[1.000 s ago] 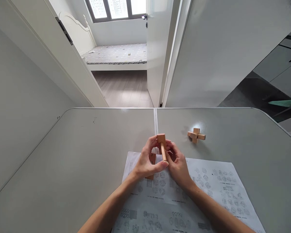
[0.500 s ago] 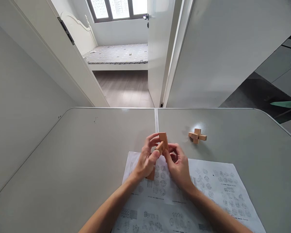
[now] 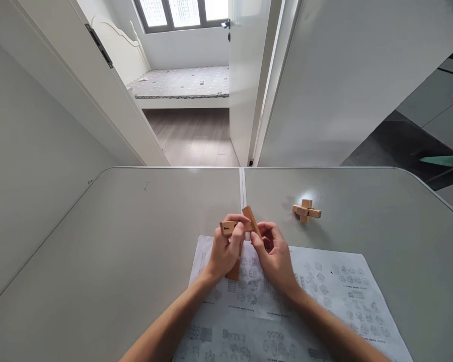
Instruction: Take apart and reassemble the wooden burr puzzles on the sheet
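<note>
Over the top of a printed diagram sheet [image 3: 264,301], my left hand [image 3: 226,251] is closed on a wooden puzzle piece [image 3: 227,229] with a dark mark on its end. My right hand [image 3: 272,249] pinches the lower end of another wooden stick [image 3: 251,219], which leans up and to the left. The two pieces meet between my fingertips; whether they interlock I cannot tell. Beneath my left hand, a further wooden block [image 3: 233,271] rests on the sheet, partly covered.
An assembled wooden cross puzzle [image 3: 306,210] sits on the grey table [image 3: 136,261] to the right, beyond the sheet. Past the table's far edge are an open door [image 3: 247,75] and a bed [image 3: 184,83]. A white wall [image 3: 41,125] borders the left side.
My left hand has turned its piece, so the marked end now points left. The stick in my right hand tilts more to the left than before. The cross puzzle stays put.
</note>
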Demonstrator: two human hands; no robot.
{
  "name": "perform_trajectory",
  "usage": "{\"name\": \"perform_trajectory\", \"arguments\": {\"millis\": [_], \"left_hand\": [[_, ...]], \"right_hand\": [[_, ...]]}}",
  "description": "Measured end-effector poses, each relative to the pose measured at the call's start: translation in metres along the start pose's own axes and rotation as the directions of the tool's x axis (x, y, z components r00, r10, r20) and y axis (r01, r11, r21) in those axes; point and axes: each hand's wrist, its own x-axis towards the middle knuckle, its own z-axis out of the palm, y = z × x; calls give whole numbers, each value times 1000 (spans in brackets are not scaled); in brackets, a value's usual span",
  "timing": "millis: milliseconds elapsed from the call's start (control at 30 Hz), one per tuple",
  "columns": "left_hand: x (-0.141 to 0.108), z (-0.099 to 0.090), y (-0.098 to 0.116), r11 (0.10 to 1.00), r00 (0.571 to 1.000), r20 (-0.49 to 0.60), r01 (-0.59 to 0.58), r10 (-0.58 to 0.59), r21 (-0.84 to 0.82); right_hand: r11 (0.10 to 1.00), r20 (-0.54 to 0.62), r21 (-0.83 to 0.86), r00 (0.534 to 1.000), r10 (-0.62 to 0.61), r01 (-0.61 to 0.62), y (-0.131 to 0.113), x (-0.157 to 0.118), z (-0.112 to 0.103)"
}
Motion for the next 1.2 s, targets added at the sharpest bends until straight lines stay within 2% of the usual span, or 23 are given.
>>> {"name": "perform_trajectory", "arguments": {"millis": [100,167,233,333,433,600,833,967,1200], "left_hand": [[6,-5,-2,978,993,95,91,-75,-187],[9,-8,0,939,981,148,167,-127,-299],[11,-10,3,896,971,156,230,-183,-379],[11,-9,9,859,960,139,278,-242,-430],[10,-9,12,847,945,178,327,-276,-420],[11,-8,14,804,913,279,397,-297,-442],[12,-9,14,795,919,245,392,-310,-463],[13,-9,15,797,921,260,384,-292,-466],[14,-12,8,771,911,319,395,-260,-500]], "right_hand": [[979,98,184,993,66,-83,0,2,-3],[926,211,335,972,105,-173,-1,5,-6],[849,315,451,939,136,-274,-2,9,-10],[754,418,530,893,166,-388,-3,14,-13],[723,481,529,859,176,-444,-3,16,-14],[717,491,525,852,184,-458,-2,16,-14],[779,454,446,862,226,-440,-4,14,-13],[794,435,417,864,252,-442,-4,15,-14],[719,464,503,852,242,-479,-5,21,-16]]}}
